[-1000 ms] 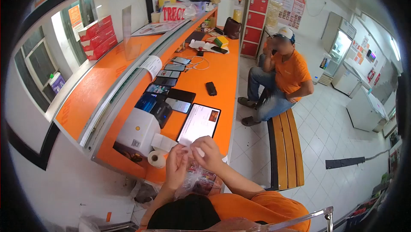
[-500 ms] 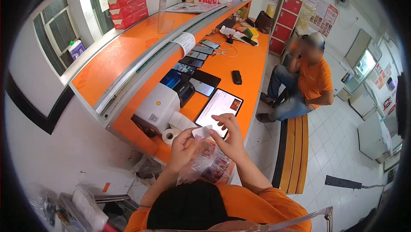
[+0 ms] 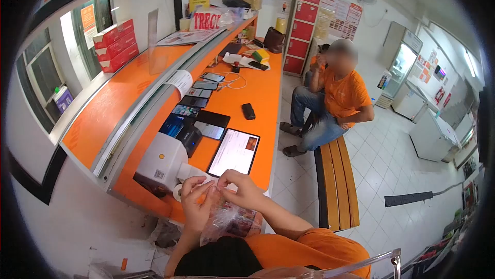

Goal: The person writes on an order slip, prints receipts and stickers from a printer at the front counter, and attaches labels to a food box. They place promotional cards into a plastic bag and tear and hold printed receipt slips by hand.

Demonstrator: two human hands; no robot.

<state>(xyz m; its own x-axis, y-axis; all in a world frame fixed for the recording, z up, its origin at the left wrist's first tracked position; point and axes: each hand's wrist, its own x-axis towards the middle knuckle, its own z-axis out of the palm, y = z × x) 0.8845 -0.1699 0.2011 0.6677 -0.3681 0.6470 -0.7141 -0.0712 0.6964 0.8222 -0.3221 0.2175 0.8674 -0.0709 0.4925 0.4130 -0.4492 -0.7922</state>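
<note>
My left hand [image 3: 198,206] and my right hand [image 3: 240,190] meet above the counter's near end, fingertips pinched together. Between them is a small white label [image 3: 209,179], mostly hidden by the fingers. Below the hands, against my body, sits a clear plastic bag [image 3: 227,223] with printed, colourful contents. Just beyond my fingers lies a tablet [image 3: 233,156] with a lit screen. To the left stands a white label printer [image 3: 161,161], and a paper roll partly hidden behind my left hand is beside it.
Several phones [image 3: 198,93] lie in a row on the orange counter [image 3: 234,86], with a small black device [image 3: 248,111] to their right. Another person in an orange shirt [image 3: 343,93] sits on a wooden bench [image 3: 337,186] to the right. Red lockers [image 3: 304,31] stand behind.
My hands have drawn closer together, and the fingers now cover most of the label. The camera view has swung right, so the counter appears further left.
</note>
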